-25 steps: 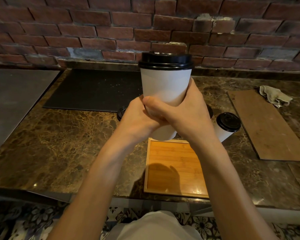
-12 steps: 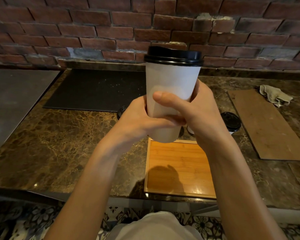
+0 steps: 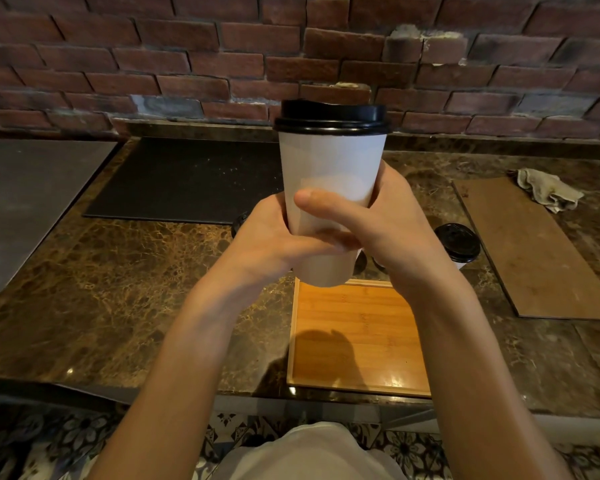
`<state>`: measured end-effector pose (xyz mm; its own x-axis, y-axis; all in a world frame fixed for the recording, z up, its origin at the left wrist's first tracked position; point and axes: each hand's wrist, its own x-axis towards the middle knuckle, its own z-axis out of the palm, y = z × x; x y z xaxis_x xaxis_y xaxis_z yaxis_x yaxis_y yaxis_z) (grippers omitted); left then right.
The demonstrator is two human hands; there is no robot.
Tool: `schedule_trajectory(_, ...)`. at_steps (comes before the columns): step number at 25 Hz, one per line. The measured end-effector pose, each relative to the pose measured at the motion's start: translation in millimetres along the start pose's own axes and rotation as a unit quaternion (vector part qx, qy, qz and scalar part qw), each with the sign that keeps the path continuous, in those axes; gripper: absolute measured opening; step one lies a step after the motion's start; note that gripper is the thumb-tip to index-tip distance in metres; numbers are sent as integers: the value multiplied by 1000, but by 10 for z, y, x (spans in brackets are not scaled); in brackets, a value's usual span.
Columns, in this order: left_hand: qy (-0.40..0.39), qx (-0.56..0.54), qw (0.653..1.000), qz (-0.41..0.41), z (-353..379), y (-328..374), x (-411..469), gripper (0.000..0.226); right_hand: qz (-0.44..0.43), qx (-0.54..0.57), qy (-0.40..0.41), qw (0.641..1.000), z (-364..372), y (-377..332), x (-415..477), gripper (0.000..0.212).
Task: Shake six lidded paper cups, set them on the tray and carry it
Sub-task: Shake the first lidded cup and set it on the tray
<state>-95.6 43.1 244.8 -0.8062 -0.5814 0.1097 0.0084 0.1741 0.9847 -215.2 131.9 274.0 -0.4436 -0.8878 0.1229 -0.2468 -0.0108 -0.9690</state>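
Holding a paper cup (image 3: 331, 174) up in mid-air, above the far edge of the tray (image 3: 357, 334) and clear of the worktop (image 3: 118, 289). Both hands are clamping it: the left hand (image 3: 267, 237) is wrapping the lower wall from the left and the right hand (image 3: 395, 230) from the right, with its thumb lying across the front. Gripping low with two hands looks meant for the shake, steadying the load and keeping fingers off the black lid (image 3: 331, 116). Lid is sitting level on the rim, as far as I can tell.

Cup is standing upright: long axis near vertical, lid up, base pointing down at the tray.

Tray is lying at the near edge of the worktop, showing no cups on the part in view. Judging from that: shake step going on, nothing placed yet.

More lidded cups are waiting behind the hands. One cup (image 3: 459, 242) is standing just right of the right wrist, and another lid edge (image 3: 239, 221) is peeking out left of the left hand. Total count is hidden.

Further out, a dark mat (image 3: 187, 178) and a wooden board (image 3: 534, 247) are lying on the worktop, with a rag (image 3: 548, 188) by the board's far end.
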Motion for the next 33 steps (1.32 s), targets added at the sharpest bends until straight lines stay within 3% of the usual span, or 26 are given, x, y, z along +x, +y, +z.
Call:
schedule_trajectory(5, 30, 18, 999, 4, 22, -48, 26, 46, -12, -57, 49, 997, 57, 55, 3, 76)
schedule_trajectory(13, 33, 16, 999, -3, 10, -177, 67, 59, -22, -89, 61, 994, 62, 138, 21, 75)
schedule_trajectory(24, -16, 42, 997, 64, -104, -236, 129, 76, -69, -44, 57, 995, -22, 155, 29, 74)
schedule_trajectory(28, -19, 113, 992, 60, -181, -445, 72, 95, -108, -45, 79, 990, -82, 234, 18, 81)
schedule_trajectory(33, 36, 276, 960, 32, -244, -1058, -97, 77, -100, -47, 127, 986, -121, 602, -28, 87)
